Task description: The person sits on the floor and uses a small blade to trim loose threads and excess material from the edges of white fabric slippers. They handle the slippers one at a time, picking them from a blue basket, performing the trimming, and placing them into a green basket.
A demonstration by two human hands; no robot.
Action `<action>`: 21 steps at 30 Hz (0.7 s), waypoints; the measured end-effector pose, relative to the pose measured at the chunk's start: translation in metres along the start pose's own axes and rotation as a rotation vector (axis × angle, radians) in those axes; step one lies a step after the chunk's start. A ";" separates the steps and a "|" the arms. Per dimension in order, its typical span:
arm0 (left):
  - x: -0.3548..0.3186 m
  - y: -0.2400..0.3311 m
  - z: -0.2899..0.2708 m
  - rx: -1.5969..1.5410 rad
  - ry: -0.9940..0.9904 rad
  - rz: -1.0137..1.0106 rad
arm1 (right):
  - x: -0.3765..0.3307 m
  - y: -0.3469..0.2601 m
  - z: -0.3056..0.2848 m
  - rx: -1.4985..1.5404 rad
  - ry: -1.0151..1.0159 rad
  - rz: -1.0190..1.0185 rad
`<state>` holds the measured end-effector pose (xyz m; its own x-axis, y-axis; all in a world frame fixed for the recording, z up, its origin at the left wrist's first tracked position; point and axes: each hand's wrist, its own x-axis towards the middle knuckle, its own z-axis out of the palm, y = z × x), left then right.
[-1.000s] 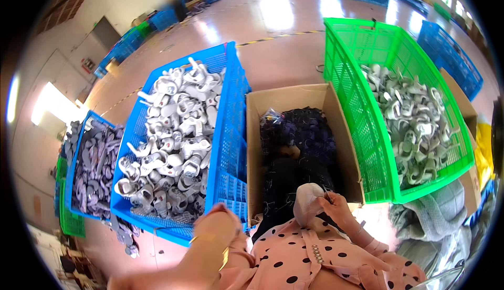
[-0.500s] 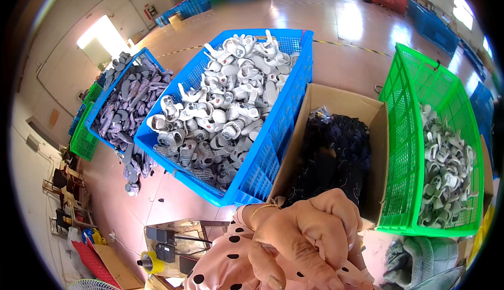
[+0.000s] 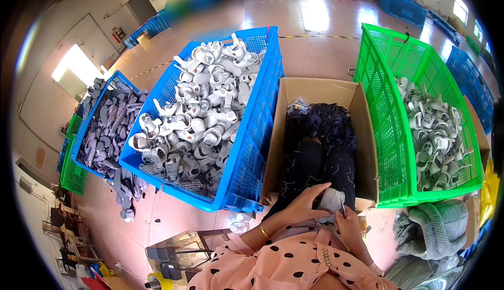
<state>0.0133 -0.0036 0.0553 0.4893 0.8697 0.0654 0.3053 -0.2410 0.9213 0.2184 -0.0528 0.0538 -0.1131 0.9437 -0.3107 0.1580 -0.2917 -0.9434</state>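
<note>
The right hand (image 3: 350, 227) grips a pale shoe (image 3: 332, 199) near centre, left hand (image 3: 303, 208) open around it, while other shoes (image 3: 207, 103) lie heaped in the left blue crate (image 3: 264, 93) and right green crate (image 3: 386, 132), which finished unclear.

The place I'm linked to looks like a shoe workshop: a blue crate (image 3: 256, 148) heaped with pale shoes (image 3: 205, 111), a green crate (image 3: 387, 132) holding more, striped tape (image 3: 317, 37) across the tiled floor (image 3: 315, 61), blue bins (image 3: 401, 7) near its far right edge.
</note>
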 end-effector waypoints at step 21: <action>0.014 0.029 -0.008 0.063 -0.121 0.018 | 0.006 -0.027 -0.010 0.545 -0.251 0.253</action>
<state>0.0223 0.0055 0.0858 0.5893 0.8073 0.0315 0.3440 -0.2859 0.8944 0.2236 -0.0372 0.0786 -0.3740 0.7899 -0.4860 -0.3032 -0.5994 -0.7408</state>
